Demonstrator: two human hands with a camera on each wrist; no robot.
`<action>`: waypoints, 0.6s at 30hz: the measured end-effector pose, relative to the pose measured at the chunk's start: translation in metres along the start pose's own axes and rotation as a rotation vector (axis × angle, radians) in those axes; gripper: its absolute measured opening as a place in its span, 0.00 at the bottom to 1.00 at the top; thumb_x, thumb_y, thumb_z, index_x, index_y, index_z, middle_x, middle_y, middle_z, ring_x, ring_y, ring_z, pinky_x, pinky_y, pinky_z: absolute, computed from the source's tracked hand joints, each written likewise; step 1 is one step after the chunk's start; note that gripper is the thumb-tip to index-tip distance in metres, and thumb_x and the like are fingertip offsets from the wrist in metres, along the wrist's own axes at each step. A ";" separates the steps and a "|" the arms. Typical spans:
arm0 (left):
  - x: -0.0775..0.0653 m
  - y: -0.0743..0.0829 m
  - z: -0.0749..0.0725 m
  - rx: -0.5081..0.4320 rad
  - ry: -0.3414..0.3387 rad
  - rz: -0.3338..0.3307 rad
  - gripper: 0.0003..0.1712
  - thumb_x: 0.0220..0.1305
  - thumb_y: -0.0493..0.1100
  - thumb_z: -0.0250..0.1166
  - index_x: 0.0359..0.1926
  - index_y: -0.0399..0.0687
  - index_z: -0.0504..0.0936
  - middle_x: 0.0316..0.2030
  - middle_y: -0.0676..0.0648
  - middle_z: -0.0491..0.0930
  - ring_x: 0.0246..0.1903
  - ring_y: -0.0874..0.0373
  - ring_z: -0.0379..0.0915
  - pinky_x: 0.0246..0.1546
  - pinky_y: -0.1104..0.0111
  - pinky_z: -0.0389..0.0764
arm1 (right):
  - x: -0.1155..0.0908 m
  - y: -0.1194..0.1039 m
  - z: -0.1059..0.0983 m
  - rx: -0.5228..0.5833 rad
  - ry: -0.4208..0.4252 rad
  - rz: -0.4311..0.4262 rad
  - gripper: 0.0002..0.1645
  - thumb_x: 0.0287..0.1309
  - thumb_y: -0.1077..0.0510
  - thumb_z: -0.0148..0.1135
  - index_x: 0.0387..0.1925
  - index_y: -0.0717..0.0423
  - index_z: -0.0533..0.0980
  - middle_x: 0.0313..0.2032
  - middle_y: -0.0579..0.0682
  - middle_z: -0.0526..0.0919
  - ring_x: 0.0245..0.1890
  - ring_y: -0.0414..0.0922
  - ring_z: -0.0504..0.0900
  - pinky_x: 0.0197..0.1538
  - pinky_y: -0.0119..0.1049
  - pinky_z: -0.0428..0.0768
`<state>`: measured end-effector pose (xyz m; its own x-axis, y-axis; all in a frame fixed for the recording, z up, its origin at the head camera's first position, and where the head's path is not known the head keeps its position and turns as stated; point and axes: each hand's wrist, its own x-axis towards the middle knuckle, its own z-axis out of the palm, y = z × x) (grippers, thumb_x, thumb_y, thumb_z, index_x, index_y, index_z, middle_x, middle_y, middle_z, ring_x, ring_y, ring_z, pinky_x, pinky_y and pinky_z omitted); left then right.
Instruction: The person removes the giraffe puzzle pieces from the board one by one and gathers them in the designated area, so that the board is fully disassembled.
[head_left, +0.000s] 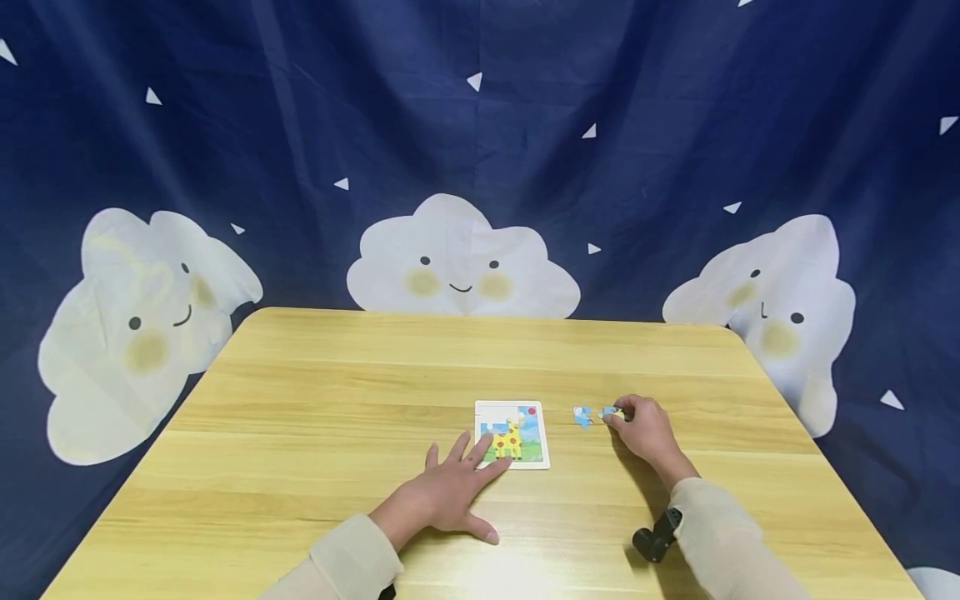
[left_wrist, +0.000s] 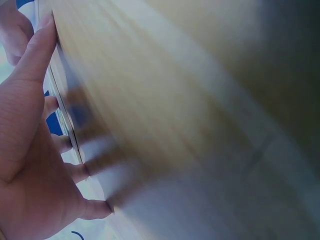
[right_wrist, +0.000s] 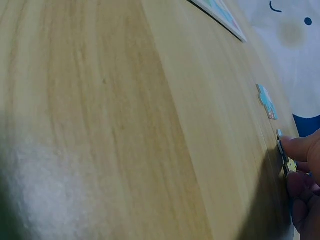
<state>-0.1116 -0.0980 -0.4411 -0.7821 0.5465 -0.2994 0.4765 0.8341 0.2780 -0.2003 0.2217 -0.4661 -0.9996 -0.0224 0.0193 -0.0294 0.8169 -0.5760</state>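
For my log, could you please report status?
Left grip spread partly over puzzle board. Right grip pinching puzzle piece. Loose piece between board and right grip.

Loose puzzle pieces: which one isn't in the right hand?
The left piece, lying untouched nearer the puzzle board; the right hand pinches the right piece.

navy cloth (head_left: pixel 300 125) with small white triangles (head_left: pixel 476 81), smiling white clouds (head_left: pixel 465 250) with yellowish cheeks, pale wood desk (head_left: pixel 315 400), bright glare (head_left: pixel 506 575) toward its front

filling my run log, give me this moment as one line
left hand: spread, partly over square white-framed giraffe puzzle | right hand: pinches flat blue-and-yellow jigsaw piece | loose between hands: mostly blue jigsaw piece
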 end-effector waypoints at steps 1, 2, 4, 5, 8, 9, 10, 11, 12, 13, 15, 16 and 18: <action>0.000 0.000 0.000 0.000 0.000 0.000 0.57 0.42 0.76 0.62 0.72 0.69 0.51 0.74 0.45 0.42 0.71 0.38 0.38 0.58 0.32 0.50 | 0.000 0.000 0.000 -0.002 -0.001 0.000 0.20 0.56 0.58 0.65 0.45 0.69 0.76 0.39 0.61 0.80 0.40 0.53 0.76 0.46 0.51 0.73; 0.000 0.000 0.000 -0.001 0.000 0.000 0.57 0.42 0.76 0.62 0.72 0.69 0.51 0.74 0.45 0.42 0.71 0.38 0.38 0.58 0.32 0.49 | 0.000 0.000 0.000 -0.002 -0.001 0.001 0.20 0.56 0.58 0.65 0.45 0.69 0.76 0.39 0.62 0.80 0.40 0.53 0.76 0.46 0.51 0.73; -0.001 0.000 -0.001 -0.001 0.000 -0.002 0.57 0.42 0.76 0.62 0.72 0.69 0.51 0.74 0.45 0.41 0.72 0.38 0.38 0.58 0.32 0.49 | 0.000 -0.001 0.000 0.002 -0.002 0.000 0.20 0.56 0.57 0.65 0.45 0.69 0.76 0.39 0.62 0.80 0.41 0.54 0.76 0.46 0.51 0.73; -0.001 0.000 -0.001 -0.001 -0.001 -0.003 0.57 0.42 0.76 0.62 0.72 0.69 0.51 0.74 0.45 0.41 0.72 0.39 0.38 0.58 0.32 0.49 | 0.000 -0.001 0.000 0.004 -0.002 0.000 0.20 0.56 0.57 0.65 0.45 0.69 0.76 0.39 0.62 0.80 0.41 0.54 0.77 0.46 0.51 0.73; -0.001 0.000 -0.001 0.004 0.001 -0.006 0.57 0.42 0.76 0.62 0.72 0.70 0.51 0.74 0.46 0.41 0.72 0.38 0.38 0.58 0.32 0.49 | 0.000 -0.002 0.000 0.009 -0.001 -0.007 0.20 0.56 0.58 0.65 0.45 0.69 0.76 0.39 0.62 0.80 0.42 0.54 0.77 0.47 0.52 0.74; 0.000 0.000 0.000 0.005 0.001 -0.007 0.57 0.42 0.76 0.61 0.72 0.70 0.51 0.74 0.46 0.41 0.72 0.38 0.38 0.58 0.32 0.49 | 0.000 -0.002 0.000 0.010 -0.003 -0.009 0.20 0.56 0.58 0.64 0.45 0.69 0.76 0.40 0.62 0.80 0.42 0.55 0.77 0.47 0.52 0.74; 0.000 0.000 0.000 0.006 0.001 -0.007 0.57 0.42 0.77 0.61 0.72 0.70 0.51 0.74 0.46 0.41 0.71 0.38 0.38 0.58 0.32 0.50 | 0.000 -0.002 0.000 0.011 -0.004 -0.011 0.20 0.56 0.58 0.64 0.45 0.69 0.76 0.40 0.63 0.79 0.42 0.55 0.77 0.47 0.52 0.74; 0.000 -0.001 0.000 0.007 0.001 -0.007 0.57 0.42 0.77 0.61 0.72 0.70 0.51 0.74 0.46 0.41 0.71 0.38 0.38 0.58 0.32 0.50 | 0.000 -0.002 0.000 0.012 -0.004 -0.015 0.20 0.56 0.58 0.64 0.45 0.69 0.76 0.40 0.63 0.79 0.43 0.55 0.77 0.47 0.52 0.74; 0.000 -0.001 0.000 0.008 0.001 -0.007 0.57 0.42 0.77 0.61 0.72 0.70 0.50 0.74 0.46 0.41 0.72 0.38 0.38 0.58 0.32 0.50 | 0.000 -0.002 -0.001 0.012 -0.004 -0.018 0.20 0.56 0.58 0.64 0.46 0.69 0.76 0.41 0.63 0.79 0.43 0.56 0.77 0.48 0.52 0.74; 0.000 -0.001 0.001 0.007 0.000 -0.006 0.57 0.41 0.77 0.61 0.72 0.70 0.50 0.74 0.46 0.41 0.72 0.38 0.38 0.58 0.32 0.49 | 0.000 -0.003 -0.001 0.012 -0.004 -0.019 0.20 0.57 0.58 0.63 0.46 0.69 0.75 0.41 0.64 0.79 0.44 0.57 0.77 0.48 0.53 0.73; 0.001 -0.001 0.001 0.005 0.000 -0.004 0.57 0.41 0.77 0.61 0.72 0.71 0.50 0.74 0.46 0.41 0.72 0.38 0.37 0.58 0.32 0.49 | -0.001 -0.003 -0.001 0.013 0.001 -0.022 0.21 0.58 0.57 0.62 0.47 0.69 0.75 0.42 0.65 0.78 0.44 0.57 0.76 0.48 0.53 0.73; 0.001 -0.001 0.002 0.003 -0.002 -0.003 0.57 0.41 0.77 0.61 0.72 0.71 0.50 0.74 0.46 0.41 0.72 0.38 0.37 0.58 0.32 0.49 | -0.001 -0.003 -0.002 0.014 0.004 -0.024 0.21 0.58 0.57 0.62 0.48 0.69 0.75 0.43 0.65 0.77 0.45 0.58 0.76 0.48 0.54 0.73; 0.000 -0.001 0.002 0.002 -0.005 -0.003 0.57 0.41 0.77 0.61 0.72 0.71 0.50 0.74 0.46 0.41 0.72 0.38 0.37 0.58 0.32 0.49 | -0.003 -0.005 -0.002 0.014 0.009 -0.033 0.22 0.60 0.57 0.60 0.49 0.70 0.74 0.43 0.65 0.76 0.44 0.57 0.75 0.47 0.53 0.73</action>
<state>-0.1114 -0.0986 -0.4433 -0.7815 0.5445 -0.3047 0.4752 0.8359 0.2748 -0.1976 0.2186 -0.4619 -0.9980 -0.0435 0.0457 -0.0620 0.8079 -0.5861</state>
